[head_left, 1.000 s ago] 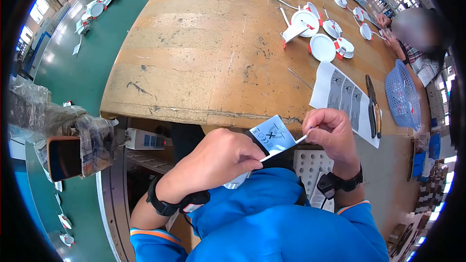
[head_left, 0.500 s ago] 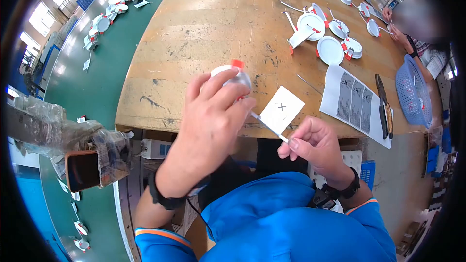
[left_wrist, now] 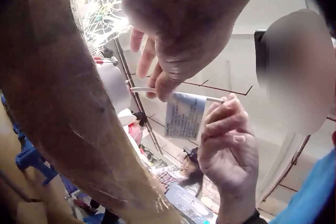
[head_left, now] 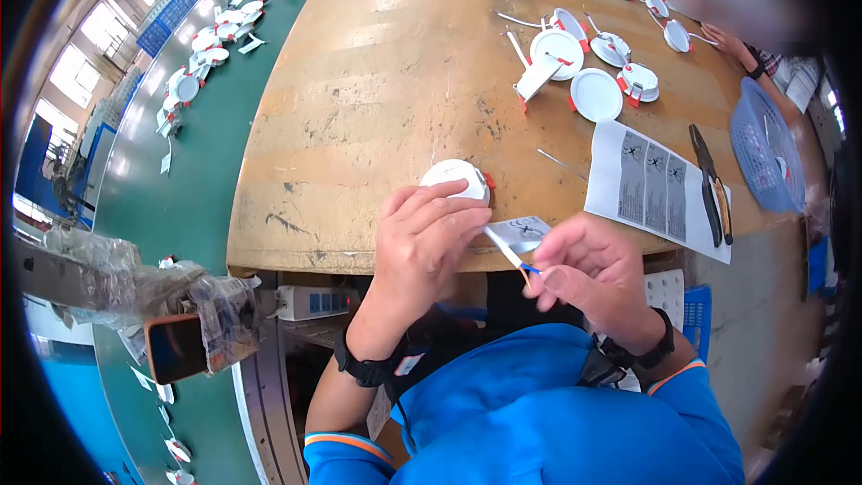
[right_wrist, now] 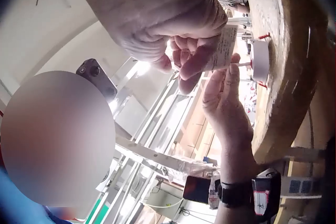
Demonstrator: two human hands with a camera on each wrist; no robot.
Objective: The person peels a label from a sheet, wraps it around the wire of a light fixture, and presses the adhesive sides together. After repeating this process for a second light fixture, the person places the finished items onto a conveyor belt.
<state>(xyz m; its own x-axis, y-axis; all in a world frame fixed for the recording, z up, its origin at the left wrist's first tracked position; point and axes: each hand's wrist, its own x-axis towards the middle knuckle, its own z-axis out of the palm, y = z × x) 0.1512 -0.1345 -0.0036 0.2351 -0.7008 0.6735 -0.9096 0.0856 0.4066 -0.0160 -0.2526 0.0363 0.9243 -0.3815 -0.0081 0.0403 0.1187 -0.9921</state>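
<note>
A round white downlight with a red clip lies near the table's front edge. My left hand is beside it and pinches its white cable between thumb and fingers, which the left wrist view also shows. From the cable hangs a printed label. Blue and brown wires come out of the cable's free end, and my right hand pinches that end at its fingertips. Palm and curled fingers of the right hand face the left wrist camera.
Several downlights lie farther back on the table. A printed sheet, pliers and a blue basket are at the right, near another person's arm. Left of the table runs a green belt with more lights.
The downlight, first low by the lap, was lifted in the left hand and now lies on the table. The left hand has shifted to its cable; coloured wires now show at the right fingertips.
</note>
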